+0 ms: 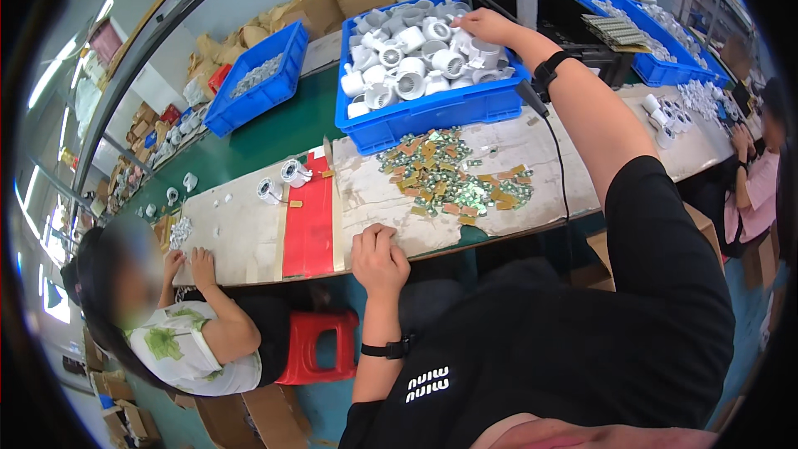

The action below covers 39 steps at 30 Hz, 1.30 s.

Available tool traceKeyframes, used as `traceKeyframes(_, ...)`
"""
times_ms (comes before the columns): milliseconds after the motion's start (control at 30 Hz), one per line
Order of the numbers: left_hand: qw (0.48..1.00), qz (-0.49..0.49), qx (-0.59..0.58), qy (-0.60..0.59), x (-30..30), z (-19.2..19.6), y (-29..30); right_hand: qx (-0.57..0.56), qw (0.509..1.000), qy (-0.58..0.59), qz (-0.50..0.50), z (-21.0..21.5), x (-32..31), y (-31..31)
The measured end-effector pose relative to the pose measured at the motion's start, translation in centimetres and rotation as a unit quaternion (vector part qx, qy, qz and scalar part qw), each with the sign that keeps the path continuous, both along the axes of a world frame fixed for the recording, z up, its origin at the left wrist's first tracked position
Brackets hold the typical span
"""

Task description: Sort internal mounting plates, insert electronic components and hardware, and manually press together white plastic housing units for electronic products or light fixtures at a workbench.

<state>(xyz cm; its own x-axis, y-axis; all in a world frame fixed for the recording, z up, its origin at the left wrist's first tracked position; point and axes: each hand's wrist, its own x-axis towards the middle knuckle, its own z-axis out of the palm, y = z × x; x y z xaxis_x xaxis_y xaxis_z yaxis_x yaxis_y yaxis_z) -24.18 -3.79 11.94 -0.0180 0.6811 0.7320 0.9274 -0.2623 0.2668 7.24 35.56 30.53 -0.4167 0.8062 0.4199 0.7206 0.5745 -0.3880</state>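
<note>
My right hand (492, 27) reaches across to the far right part of a large blue crate (432, 119). The crate is heaped with white plastic housings (409, 86), round and cup-like, some with grilles. Its fingers close on a white housing at the heap's top; the fingertips are partly hidden. Curled at the front edge of the table is my left hand (380, 259), with nothing visible in it. Beyond it, in front of the crate, lies a loose pile of small green circuit boards with orange-yellow pieces (453, 183).
A black cord (562, 162) with a thick end hangs beside the crate. Two white housings (295, 172) stand by a red strip (309, 233). Co-workers sit left (187, 337) and right (752, 175). Other blue crates (258, 87) stand farther back. A red stool (320, 349) is lower left.
</note>
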Motion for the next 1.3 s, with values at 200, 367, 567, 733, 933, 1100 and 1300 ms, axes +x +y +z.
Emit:
traceKeyframes(200, 1.0, 0.005, -0.011, -0.004, -0.7, -0.7, -1.1, 0.339, 0.933, 0.077, 0.089, -0.9, 1.5, -14.4)
traceKeyframes(367, 0.99, -0.052, -0.062, -0.118, 2.1, 1.5, 0.3, 0.306, 0.95, 0.04, 0.039, -6.0, 13.2, -33.2)
traceKeyframes(567, 0.963, -0.271, 0.01, 0.008, 17.3, 9.1, 8.2, 0.129, 0.842, 0.182, -0.492, -19.7, 33.2, -45.4)
traceKeyframes(733, 0.923, -0.215, -0.093, 0.304, 25.2, 9.5, 18.1, 0.121, 0.727, 0.136, -0.662, -25.0, 46.2, -50.6)
traceKeyframes(933, 0.889, -0.303, -0.206, 0.276, 26.1, 8.7, 18.6, -0.11, 0.564, 0.217, -0.789, -35.8, 57.1, -57.6)
traceKeyframes(1100, 0.913, -0.372, -0.156, 0.056, 19.6, 10.7, 13.5, -0.296, 0.575, 0.072, -0.759, -37.5, 58.0, -54.2)
traceKeyframes(1300, 0.928, -0.306, -0.208, -0.052, 5.2, 8.1, 7.3, -0.324, 0.568, 0.148, -0.742, -38.0, 56.5, -48.8)
